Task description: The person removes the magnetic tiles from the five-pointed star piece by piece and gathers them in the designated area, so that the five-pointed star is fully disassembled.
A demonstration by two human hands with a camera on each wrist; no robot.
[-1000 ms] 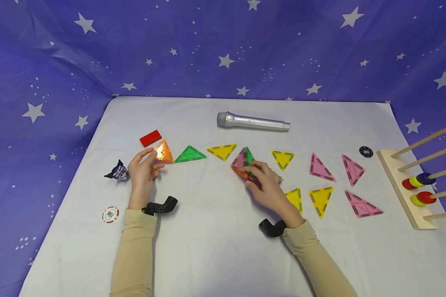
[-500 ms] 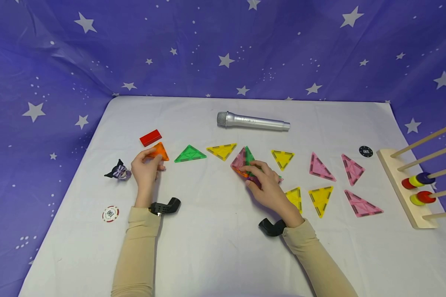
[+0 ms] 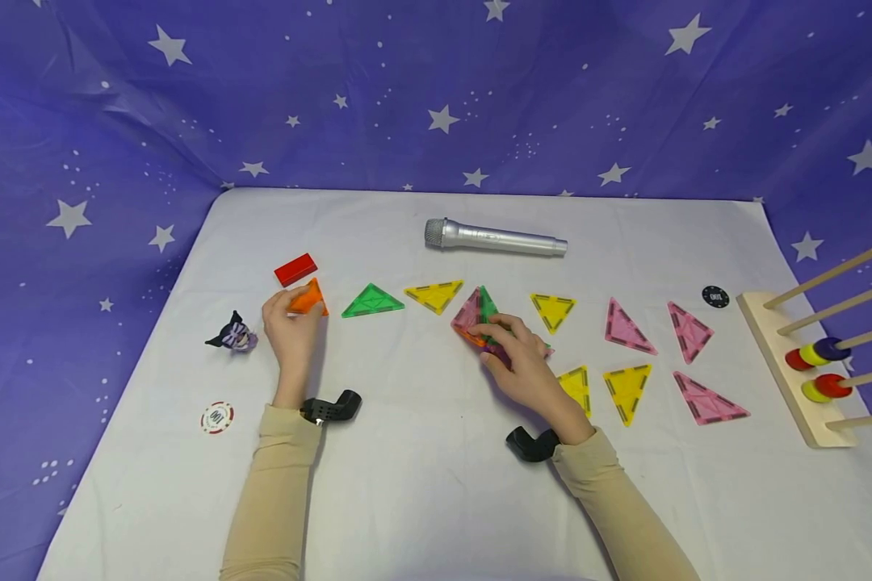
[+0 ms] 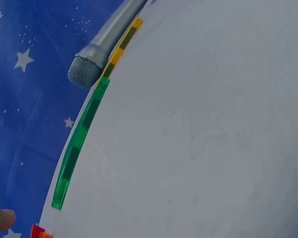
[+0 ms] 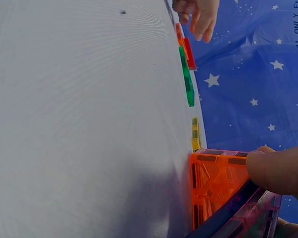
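Note:
My left hand (image 3: 289, 323) pinches an orange triangle tile (image 3: 309, 299) low over the white table (image 3: 407, 452), just in front of a red block (image 3: 294, 269). A green triangle tile (image 3: 371, 302) and a yellow one (image 3: 433, 295) lie to its right; their edges show as the green tile (image 4: 79, 144) and yellow tile (image 4: 121, 44) in the left wrist view. My right hand (image 3: 517, 359) grips a small standing cluster of pink, green and orange tiles (image 3: 475, 313). The right wrist view has a fingertip (image 5: 278, 171) on the cluster's orange tile (image 5: 213, 188).
A silver microphone (image 3: 494, 238) lies at the back. Yellow tiles (image 3: 552, 311) and pink tiles (image 3: 628, 327) are spread to the right. At the right edge stands a wooden peg rack with rings (image 3: 807, 371). A cat figurine (image 3: 232, 335) and poker chip (image 3: 216, 418) sit on the left, and a black chip (image 3: 715, 297) on the right.
My left hand has shifted a little to the right and tipped the orange tile from a raised tilt down closer to the table. The right hand has stayed on the cluster.

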